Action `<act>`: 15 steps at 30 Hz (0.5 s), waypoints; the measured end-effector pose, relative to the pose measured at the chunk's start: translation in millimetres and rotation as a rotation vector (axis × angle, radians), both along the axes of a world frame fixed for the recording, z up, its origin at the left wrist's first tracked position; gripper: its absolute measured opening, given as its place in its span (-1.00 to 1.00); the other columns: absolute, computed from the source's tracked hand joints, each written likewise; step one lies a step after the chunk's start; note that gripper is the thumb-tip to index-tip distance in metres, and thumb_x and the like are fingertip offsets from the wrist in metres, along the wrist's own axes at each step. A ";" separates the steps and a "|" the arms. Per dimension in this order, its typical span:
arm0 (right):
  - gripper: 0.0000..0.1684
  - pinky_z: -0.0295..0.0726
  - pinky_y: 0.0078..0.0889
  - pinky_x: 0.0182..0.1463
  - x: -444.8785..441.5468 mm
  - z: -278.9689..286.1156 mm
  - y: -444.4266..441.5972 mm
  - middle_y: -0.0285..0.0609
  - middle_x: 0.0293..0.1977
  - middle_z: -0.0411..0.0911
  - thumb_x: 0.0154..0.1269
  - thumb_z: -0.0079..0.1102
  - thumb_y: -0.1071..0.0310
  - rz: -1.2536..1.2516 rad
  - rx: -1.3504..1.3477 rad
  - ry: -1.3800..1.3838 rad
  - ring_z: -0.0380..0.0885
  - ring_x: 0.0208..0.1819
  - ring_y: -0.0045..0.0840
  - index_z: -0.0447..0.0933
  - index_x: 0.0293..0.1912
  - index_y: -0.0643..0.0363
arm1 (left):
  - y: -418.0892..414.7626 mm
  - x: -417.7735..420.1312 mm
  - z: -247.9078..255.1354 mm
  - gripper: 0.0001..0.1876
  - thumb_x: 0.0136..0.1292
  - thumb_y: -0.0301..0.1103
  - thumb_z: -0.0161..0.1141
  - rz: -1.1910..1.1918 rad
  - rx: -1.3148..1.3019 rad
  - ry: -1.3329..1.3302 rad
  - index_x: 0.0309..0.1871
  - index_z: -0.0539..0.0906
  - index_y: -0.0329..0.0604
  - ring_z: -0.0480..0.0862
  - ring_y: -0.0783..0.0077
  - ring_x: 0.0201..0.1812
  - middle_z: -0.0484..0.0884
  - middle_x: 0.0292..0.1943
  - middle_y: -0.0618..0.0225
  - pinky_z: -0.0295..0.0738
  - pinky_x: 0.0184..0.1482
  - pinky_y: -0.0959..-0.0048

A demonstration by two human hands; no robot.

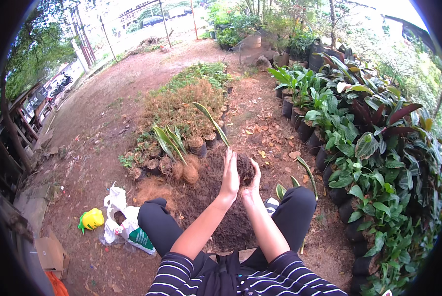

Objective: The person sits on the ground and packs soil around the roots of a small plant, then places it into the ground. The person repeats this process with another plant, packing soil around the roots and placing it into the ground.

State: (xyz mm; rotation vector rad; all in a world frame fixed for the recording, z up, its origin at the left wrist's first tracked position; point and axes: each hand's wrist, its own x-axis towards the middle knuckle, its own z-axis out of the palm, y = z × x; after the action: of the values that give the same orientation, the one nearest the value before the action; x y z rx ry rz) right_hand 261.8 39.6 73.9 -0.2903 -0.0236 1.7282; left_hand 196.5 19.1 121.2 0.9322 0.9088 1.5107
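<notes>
My left hand (230,177) and my right hand (254,181) are cupped around a dark ball of soil (245,168), pressing it from both sides. A variegated snake plant leaf (211,124) rises from the left hand's fingertips and leans to the left; its base is hidden by the hand. Below my hands lies a heap of dark loose soil (232,225). To the left, more snake plant leaves (171,142) stand at brown fibre-wrapped balls (187,172). Loose coconut-like fibre (156,193) is spread near my left knee.
On the left sit a yellow spray bottle (92,219), a white plastic bag (114,199) and a cardboard box (51,255). Dried bagged seedlings (184,107) stand ahead. Bagged leafy plants (339,148) line the right. A snake plant leaf (308,174) lies beyond my right knee.
</notes>
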 end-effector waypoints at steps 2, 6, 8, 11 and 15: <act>-0.55 0.48 -0.29 0.08 -1.5 -4.3 1.6 -0.16 -0.10 0.56 0.10 0.15 0.16 0.046 -0.015 0.058 0.53 -0.07 -0.37 0.48 -0.05 0.20 | -1.1 -4.3 -1.5 -0.46 0.44 -0.21 -0.36 0.017 0.011 0.041 0.38 -0.01 -0.35 -0.07 0.42 0.43 -0.06 0.42 0.19 -0.18 0.41 0.47; -0.56 0.49 -0.26 0.08 -19.0 -12.2 1.5 -0.16 -0.09 0.56 0.12 0.11 0.14 0.121 -0.022 0.104 0.53 -0.06 -0.36 0.49 -0.05 0.19 | -2.6 -26.7 -10.3 -0.46 0.44 -0.22 -0.35 0.063 0.033 0.108 0.38 -0.01 -0.35 -0.10 0.41 0.44 -0.08 0.42 0.18 -0.22 0.41 0.46; -0.57 0.50 -0.25 0.05 -29.5 -16.3 4.0 -0.16 -0.10 0.56 0.12 0.08 0.11 0.147 0.006 0.106 0.53 -0.08 -0.35 0.50 -0.06 0.15 | -3.3 -41.0 -16.8 -0.46 0.44 -0.20 -0.35 0.069 0.055 0.133 0.38 -0.01 -0.32 -0.11 0.42 0.44 -0.08 0.43 0.22 -0.23 0.41 0.44; -0.58 0.52 -0.23 0.01 -40.9 -27.7 11.1 -0.17 -0.12 0.56 0.11 0.10 0.09 0.209 -0.075 0.111 0.54 -0.09 -0.36 0.51 -0.08 0.11 | -9.0 -60.6 -9.7 -0.45 0.43 -0.13 -0.32 0.105 -0.075 0.105 0.41 0.00 -0.17 -0.13 0.43 0.45 -0.08 0.44 0.34 -0.26 0.40 0.34; -0.55 0.50 -0.13 0.03 -59.3 -46.9 23.6 -0.10 -0.16 0.57 0.09 0.11 0.03 0.202 -0.128 0.042 0.54 -0.14 -0.28 0.52 -0.12 0.15 | -1.4 -96.8 -22.4 -0.42 0.41 -0.05 -0.29 0.181 -0.134 -0.011 0.41 0.02 -0.11 -0.15 0.38 0.45 -0.07 0.44 0.36 -0.26 0.39 0.25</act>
State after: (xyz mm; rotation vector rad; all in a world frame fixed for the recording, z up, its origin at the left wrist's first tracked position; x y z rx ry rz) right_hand 202.4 63.2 27.0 -0.3554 0.0922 1.9400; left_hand 99.6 17.7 98.8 0.7606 1.0961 1.5836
